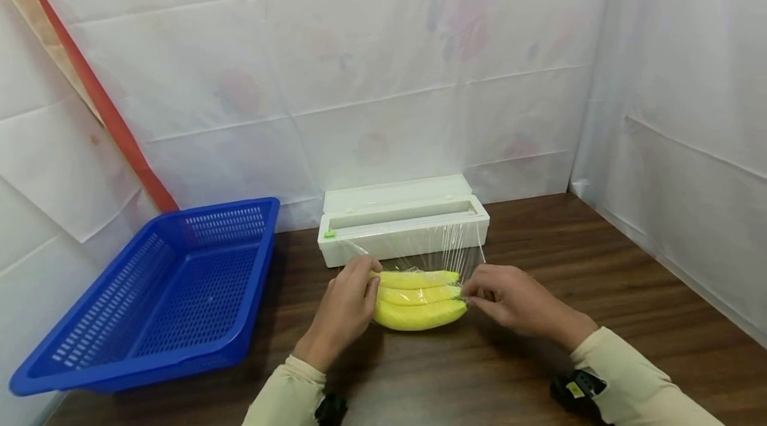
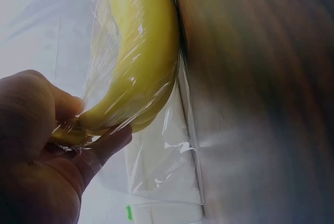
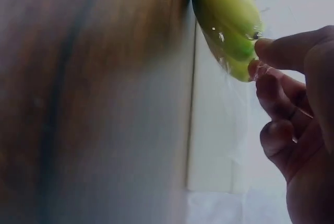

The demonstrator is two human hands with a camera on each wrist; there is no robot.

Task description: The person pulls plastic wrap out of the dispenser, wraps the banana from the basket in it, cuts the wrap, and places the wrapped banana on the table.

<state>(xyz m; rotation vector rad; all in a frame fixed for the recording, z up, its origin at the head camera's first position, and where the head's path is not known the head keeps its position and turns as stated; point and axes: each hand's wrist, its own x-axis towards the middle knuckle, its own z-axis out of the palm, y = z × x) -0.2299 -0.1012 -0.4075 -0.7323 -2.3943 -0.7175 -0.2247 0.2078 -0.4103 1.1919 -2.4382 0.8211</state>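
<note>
A bunch of yellow bananas (image 1: 417, 315) lies in front of a white cling film dispenser (image 1: 407, 249), with clear cling film (image 2: 163, 161) over it running back to the box. My left hand (image 1: 345, 309) grips the stem end through the film, thumb on one side and fingers on the other in the left wrist view. At the greenish tips, my right hand (image 1: 509, 296) pinches a gathered bit of film between thumb and forefinger (image 3: 254, 69). Its other fingers are curled. Several taut creases run through the film near the dispenser's right end.
A blue perforated basket (image 1: 248, 319) stands on the left of the dark wood table (image 1: 599, 259). White sheeting (image 1: 371, 80) hangs behind and along both sides. The dispenser's lid (image 1: 398, 192) is up, and a green slider (image 1: 329, 234) sits at its left front.
</note>
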